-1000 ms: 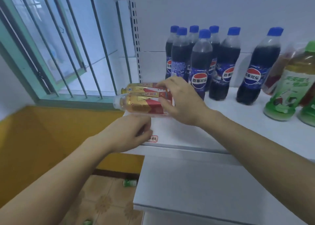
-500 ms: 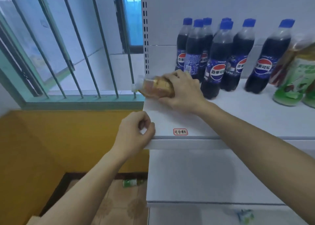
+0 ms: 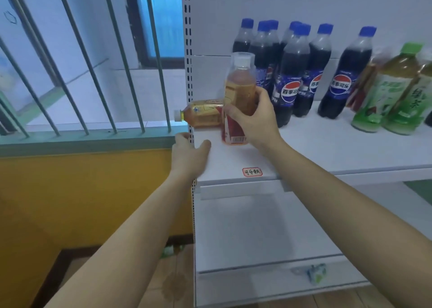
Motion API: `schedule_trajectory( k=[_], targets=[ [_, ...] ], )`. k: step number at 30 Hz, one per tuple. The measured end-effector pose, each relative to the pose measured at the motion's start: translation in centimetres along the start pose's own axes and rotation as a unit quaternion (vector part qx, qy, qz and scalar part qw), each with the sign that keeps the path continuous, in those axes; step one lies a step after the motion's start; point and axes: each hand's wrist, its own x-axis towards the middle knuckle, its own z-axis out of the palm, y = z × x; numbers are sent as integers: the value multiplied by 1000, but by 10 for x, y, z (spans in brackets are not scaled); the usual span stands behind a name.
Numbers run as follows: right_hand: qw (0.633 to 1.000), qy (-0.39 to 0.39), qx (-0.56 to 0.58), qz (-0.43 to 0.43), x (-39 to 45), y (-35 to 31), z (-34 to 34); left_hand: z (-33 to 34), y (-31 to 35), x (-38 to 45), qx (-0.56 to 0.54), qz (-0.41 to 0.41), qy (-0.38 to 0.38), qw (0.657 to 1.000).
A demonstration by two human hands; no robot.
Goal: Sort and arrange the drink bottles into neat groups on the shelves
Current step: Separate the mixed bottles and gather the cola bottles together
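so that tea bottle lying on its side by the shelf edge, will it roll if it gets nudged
Probably: the lying tea bottle is round, with its cap past the shelf edge, so it might drop. It looks full, so fairly heavy. The right hand grips the upright tea bottle beside it.

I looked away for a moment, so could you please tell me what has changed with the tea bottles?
The right hand has stood one tea bottle upright, keeping its grip. The other tea bottle still lies flat. The left hand stays at the shelf edge; the cola bottles are unmoved.
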Motion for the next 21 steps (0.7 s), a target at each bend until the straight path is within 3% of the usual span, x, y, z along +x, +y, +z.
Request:
schedule_trajectory(
  k=[2,3,5,6,8,11,14,21],
  targets=[
    [996,68,-5,-52,-10,-8,-1,1,4,-2,30,14,1,999],
    [984,125,-28,-120,-16,-14,-1,1,5,-4,35,16,-4,999],
    [924,203,-75,-314,-26,-28,1,2,7,-4,32,3,-28,999],
    [888,196,-98,-405,-28,-36,5,2,7,-4,25,-6,-43,999],
    [846,87,-161,-501,-28,-53,20,1,9,-4,8,-20,-70,997],
    [818,-148,-374,-411,-12,-75,54,-2,12,-7,15,-6,-81,997],
    [756,-272,-527,-277,18,-81,76,-3,12,-9,31,-4,-67,997],
    [697,-338,-596,-214,50,-88,91,-1,12,-9,72,-3,-61,996]
  ],
)
